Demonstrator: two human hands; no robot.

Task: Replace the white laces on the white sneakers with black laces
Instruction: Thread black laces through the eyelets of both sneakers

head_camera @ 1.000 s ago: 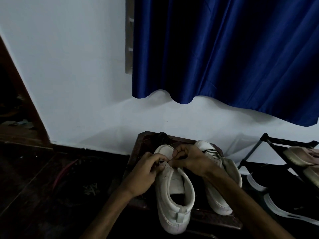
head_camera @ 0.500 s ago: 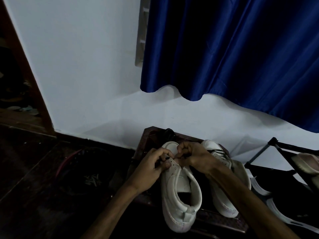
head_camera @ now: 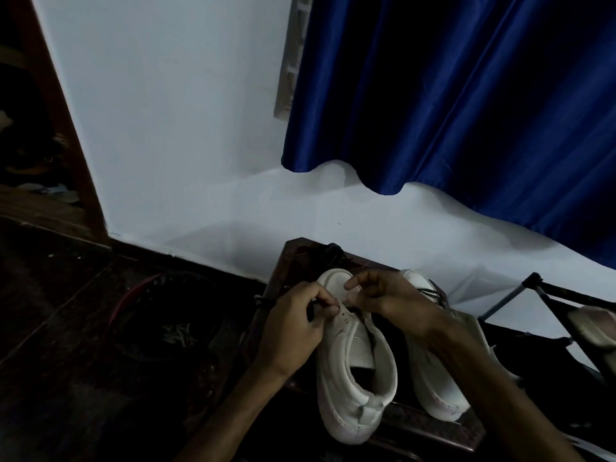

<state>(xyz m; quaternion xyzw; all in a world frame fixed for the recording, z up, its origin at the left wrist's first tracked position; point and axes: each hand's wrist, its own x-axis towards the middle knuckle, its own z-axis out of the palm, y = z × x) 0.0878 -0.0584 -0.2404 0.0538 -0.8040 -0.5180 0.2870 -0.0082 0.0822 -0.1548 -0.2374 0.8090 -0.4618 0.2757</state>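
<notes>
On my feed both hands are at the toe end of the white sneaker point(head_camera: 353, 378), which stands on a dark wooden table point(head_camera: 430, 425) with its heel toward the camera. My left hand point(head_camera: 293, 328) is against the sneaker's left side by the front eyelets, its fingers point(head_camera: 325, 300) curled and pinched together on a black lace point(head_camera: 311, 310) that hangs down in a short dark loop below the fingertips. My right hand point(head_camera: 390, 298) is over the sneaker's right side, forefinger held out straight across the toe cap and the other fingers bent down toward the eyelet row; I cannot tell whether they grip anything there. Just right of this sneaker, partly under my right forearm, stands the second sneaker point(head_camera: 433, 388), with black lacing point(head_camera: 431, 293) showing across its front. Further right of the sneaker is a dark shoe rack point(head_camera: 546, 295), and beyond the sneaker a pale wall point(head_camera: 183, 128) and a blue curtain point(head_camera: 466, 95).
</notes>
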